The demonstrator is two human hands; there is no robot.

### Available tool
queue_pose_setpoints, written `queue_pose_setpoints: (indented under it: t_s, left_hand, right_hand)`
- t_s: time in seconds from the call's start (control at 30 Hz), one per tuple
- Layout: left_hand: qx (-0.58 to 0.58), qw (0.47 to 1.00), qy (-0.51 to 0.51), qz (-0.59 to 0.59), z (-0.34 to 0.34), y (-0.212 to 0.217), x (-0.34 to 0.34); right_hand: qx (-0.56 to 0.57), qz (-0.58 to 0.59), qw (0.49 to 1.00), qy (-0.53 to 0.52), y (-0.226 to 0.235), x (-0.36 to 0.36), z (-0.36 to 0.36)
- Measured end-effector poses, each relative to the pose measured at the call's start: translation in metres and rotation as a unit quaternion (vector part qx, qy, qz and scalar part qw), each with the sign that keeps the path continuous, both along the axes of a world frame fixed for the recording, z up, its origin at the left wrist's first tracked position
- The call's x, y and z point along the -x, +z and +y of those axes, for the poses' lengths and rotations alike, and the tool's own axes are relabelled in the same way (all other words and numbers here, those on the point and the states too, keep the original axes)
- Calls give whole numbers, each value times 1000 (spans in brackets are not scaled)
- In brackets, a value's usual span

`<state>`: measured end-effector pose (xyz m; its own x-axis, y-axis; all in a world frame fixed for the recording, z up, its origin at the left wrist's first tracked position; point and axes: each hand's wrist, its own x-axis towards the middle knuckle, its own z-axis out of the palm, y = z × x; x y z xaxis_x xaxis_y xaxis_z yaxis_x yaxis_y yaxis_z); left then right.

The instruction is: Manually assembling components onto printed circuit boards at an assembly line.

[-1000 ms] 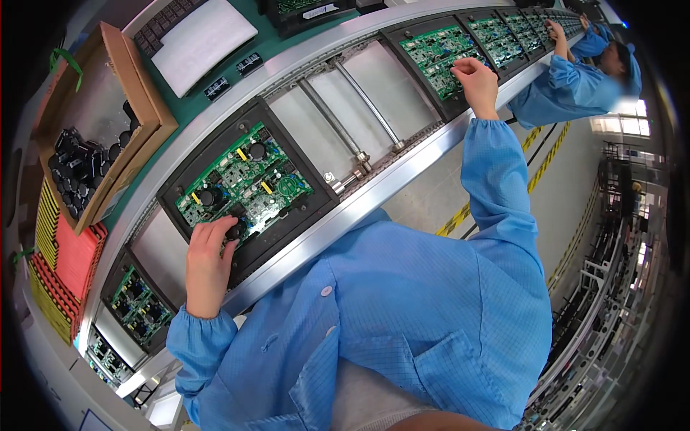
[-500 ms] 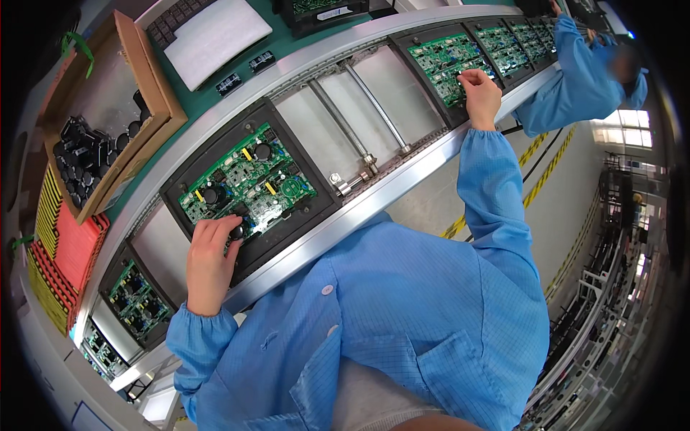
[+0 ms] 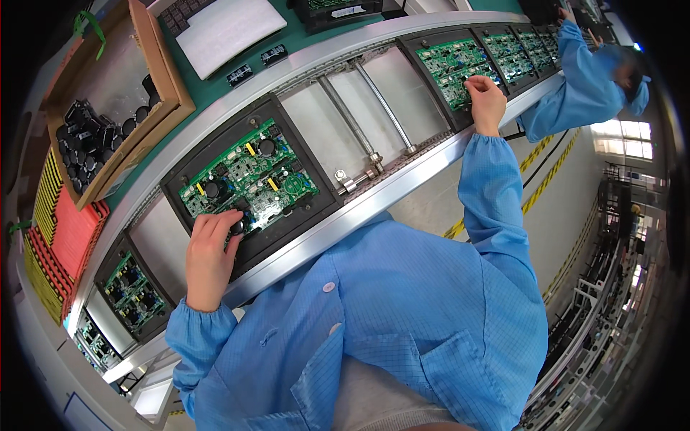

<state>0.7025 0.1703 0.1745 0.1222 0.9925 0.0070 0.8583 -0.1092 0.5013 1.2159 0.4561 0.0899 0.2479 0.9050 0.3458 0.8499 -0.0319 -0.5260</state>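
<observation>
In the black carrier frame [image 3: 282,237] before me lies a green circuit board [image 3: 248,167] with round black capacitors, yellow parts and a green ring coil. My left hand [image 3: 208,255] is closed at the board's near left corner, thumb and fingers around a black capacitor [image 3: 236,227]; its base is hidden. Off to the right, my right hand [image 3: 487,106] reaches a second green circuit board [image 3: 447,61] in its own carrier. Thumb and fingertips pinch together at that board's near edge; whatever lies between them is too small to make out.
Metal rails [image 3: 316,228] carry the boards, with cross rods [image 3: 352,118] between carriers. A cardboard box [image 3: 169,86] of black capacitors stands far left, beside red sheets [image 3: 75,226]. Two loose capacitors [image 3: 274,55] lie beyond the rail near a white foam sheet [image 3: 230,32]. A co-worker [image 3: 586,86] sits far right.
The view has shifted slightly, so the box and rail appear a little further right. Both hands keep their grip and stay at the same boards.
</observation>
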Motion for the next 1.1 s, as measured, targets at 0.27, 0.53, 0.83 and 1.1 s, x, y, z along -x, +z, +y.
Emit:
queue_pose_setpoints:
  t_s: [0.27, 0.53, 0.83, 1.1]
  left_hand:
    - [1, 1000, 3, -5, 4, 1, -1]
    - [-29, 999, 12, -10, -5, -1, -3]
    - [-52, 999, -2, -10, -11, -5, 3]
    - [-60, 998, 0, -16, -9, -5, 5]
  right_hand:
    - [24, -120, 992, 3, 7, 2, 7]
    - [-65, -198, 972, 107, 25, 58, -53]
    - [-61, -239, 964, 97, 1, 68, -54]
    - [-37, -228, 968, 93, 6, 76, -57]
